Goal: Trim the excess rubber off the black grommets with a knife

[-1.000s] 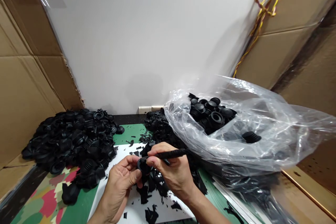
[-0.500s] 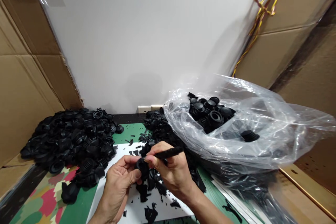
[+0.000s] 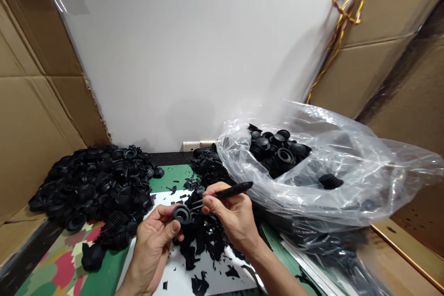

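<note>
My left hand (image 3: 156,238) pinches a black ribbed rubber bellows (image 3: 181,214) by its edge, its round ringed opening turned toward me. Between the fingers and thumb of my right hand (image 3: 231,215) is a black-handled tool (image 3: 234,190), gripped like a pen. A thin metal tip reaches from it to just beside the bellows; whether the two touch I cannot tell, nor the exact kind of tip. Black rubber scraps (image 3: 208,245) lie beneath both hands on a white sheet (image 3: 176,282).
A heap of black rubber bellows (image 3: 100,180) fills the left side. At right stands an open clear plastic bag (image 3: 360,166) with more bellows (image 3: 285,157) inside. Dark scraps (image 3: 211,162) pile up behind my hands. Cardboard panels (image 3: 41,55) flank the white wall (image 3: 194,55).
My right hand and the tool have drawn back to the right, away from the bellows. The bellows has turned, so that its ringed opening shows more fully.
</note>
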Tool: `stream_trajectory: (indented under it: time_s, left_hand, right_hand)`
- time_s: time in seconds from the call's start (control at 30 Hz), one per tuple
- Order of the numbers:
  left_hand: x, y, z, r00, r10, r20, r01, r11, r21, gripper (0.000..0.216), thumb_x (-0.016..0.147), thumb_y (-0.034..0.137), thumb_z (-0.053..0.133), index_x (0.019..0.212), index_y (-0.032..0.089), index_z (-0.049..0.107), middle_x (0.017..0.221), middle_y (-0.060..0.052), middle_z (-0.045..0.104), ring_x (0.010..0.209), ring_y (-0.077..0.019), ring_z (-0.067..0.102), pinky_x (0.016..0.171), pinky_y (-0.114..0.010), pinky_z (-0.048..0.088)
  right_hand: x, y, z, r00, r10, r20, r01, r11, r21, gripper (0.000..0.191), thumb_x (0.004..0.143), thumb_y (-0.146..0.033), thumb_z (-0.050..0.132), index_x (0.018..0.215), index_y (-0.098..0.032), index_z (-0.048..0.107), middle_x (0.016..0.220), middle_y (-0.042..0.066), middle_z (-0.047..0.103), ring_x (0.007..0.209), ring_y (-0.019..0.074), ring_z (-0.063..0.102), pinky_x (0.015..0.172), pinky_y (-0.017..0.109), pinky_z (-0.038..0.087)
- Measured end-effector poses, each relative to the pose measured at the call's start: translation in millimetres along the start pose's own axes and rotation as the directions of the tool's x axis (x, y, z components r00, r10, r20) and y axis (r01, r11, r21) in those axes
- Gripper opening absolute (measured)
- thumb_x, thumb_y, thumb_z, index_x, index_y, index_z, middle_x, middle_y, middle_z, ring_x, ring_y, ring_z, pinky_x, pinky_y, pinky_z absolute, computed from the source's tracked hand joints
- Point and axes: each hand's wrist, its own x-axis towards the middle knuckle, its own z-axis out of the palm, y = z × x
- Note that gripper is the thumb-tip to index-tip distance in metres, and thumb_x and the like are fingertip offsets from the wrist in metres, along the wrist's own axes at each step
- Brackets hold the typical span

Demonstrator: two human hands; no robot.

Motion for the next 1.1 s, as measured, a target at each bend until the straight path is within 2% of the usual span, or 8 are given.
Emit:
stream_trajectory:
  time_s: [0.17, 0.3, 0.63, 0.8, 0.93, 1.03, 1.1]
  left_hand:
    - [-2.4, -1.7, 1.7, 0.999, 0.038, 0.027, -0.04, 0.998, 0.052, 0.033, 0.05, 0.027, 0.088, 0.075, 0.012, 0.074, 0.069, -0.004, 0.068, 0.053, -0.009, 0.052, 0.047, -0.018, 0.045]
    - [-3.5, -0.8, 2.3, 0.998, -0.002, 0.062, -0.004, 0.996, 0.086, 0.033, 0.049, 0.026, 0.088, 0.076, 0.012, 0.074, 0.068, -0.004, 0.067, 0.055, -0.0103, 0.052, 0.048, -0.019, 0.045]
    - [-3.4, 0.7, 2.7, 0.997, -0.003, 0.071, -0.006, 0.991, 0.136, 0.028, 0.051, 0.024, 0.087, 0.074, 0.013, 0.074, 0.067, -0.004, 0.067, 0.055, -0.0105, 0.052, 0.047, -0.019, 0.044]
    - [-4.2, -3.4, 6.2, 0.996, 0.079, 0.031, -0.084, 0.98, 0.179, 0.034, 0.049, 0.02, 0.086, 0.08, 0.015, 0.073, 0.074, -0.005, 0.069, 0.063, -0.0154, 0.058, 0.048, -0.021, 0.047]
    - [-2.9, -4.4, 7.5, 0.983, 0.175, -0.056, -0.163, 0.97, 0.179, 0.031, 0.048, 0.023, 0.086, 0.075, 0.015, 0.073, 0.069, -0.003, 0.067, 0.061, -0.0143, 0.057, 0.05, -0.021, 0.05]
    - [-0.9, -1.2, 5.6, 0.979, 0.176, -0.106, -0.16, 0.977, 0.142, 0.035, 0.047, 0.023, 0.087, 0.077, 0.015, 0.071, 0.07, -0.002, 0.066, 0.06, -0.0131, 0.057, 0.049, -0.02, 0.05]
    - [-0.2, 0.7, 4.2, 0.984, 0.143, -0.111, -0.129, 0.984, 0.122, 0.04, 0.048, 0.024, 0.087, 0.082, 0.014, 0.07, 0.073, -0.003, 0.066, 0.061, -0.0139, 0.058, 0.049, -0.021, 0.051]
  right_hand:
    - [-4.0, 1.4, 6.4, 0.996, -0.076, 0.037, 0.076, 0.997, 0.009, 0.008, 0.075, -0.025, 0.07, 0.075, -0.017, 0.066, 0.068, -0.001, 0.062, 0.056, 0.0117, 0.059, 0.054, 0.022, 0.048]
    - [-4.3, 1.4, 7.0, 0.993, -0.109, 0.05, 0.11, 0.994, -0.013, 0.005, 0.076, -0.022, 0.07, 0.075, -0.017, 0.068, 0.07, 0.0, 0.063, 0.059, 0.0118, 0.06, 0.056, 0.023, 0.05]
    - [-5.3, 0.6, 6.3, 0.97, -0.219, 0.103, 0.231, 0.964, -0.132, 0.007, 0.08, -0.023, 0.066, 0.075, -0.017, 0.067, 0.07, 0.002, 0.063, 0.06, 0.0136, 0.06, 0.055, 0.024, 0.049]
    - [-6.2, -2.3, 7.7, 0.947, -0.279, 0.159, 0.312, 0.916, -0.253, 0.014, 0.084, -0.023, 0.06, 0.071, -0.017, 0.064, 0.063, 0.001, 0.06, 0.055, 0.0123, 0.057, 0.053, 0.022, 0.045]
    - [-4.2, 0.2, 1.7, 0.926, -0.311, 0.216, 0.376, 0.822, -0.428, 0.019, 0.085, -0.022, 0.057, 0.068, -0.017, 0.062, 0.061, 0.001, 0.059, 0.052, 0.0116, 0.054, 0.051, 0.022, 0.041]
    - [-0.2, 2.0, -6.2, 0.942, -0.277, 0.192, 0.337, 0.775, -0.534, 0.02, 0.084, -0.023, 0.056, 0.065, -0.018, 0.06, 0.059, 0.0, 0.058, 0.052, 0.0123, 0.052, 0.05, 0.023, 0.04]
    - [2.5, 1.3, -10.2, 0.97, -0.193, 0.147, 0.242, 0.805, -0.542, 0.019, 0.083, -0.025, 0.057, 0.065, -0.018, 0.06, 0.056, -0.001, 0.056, 0.051, 0.0128, 0.052, 0.05, 0.024, 0.04]
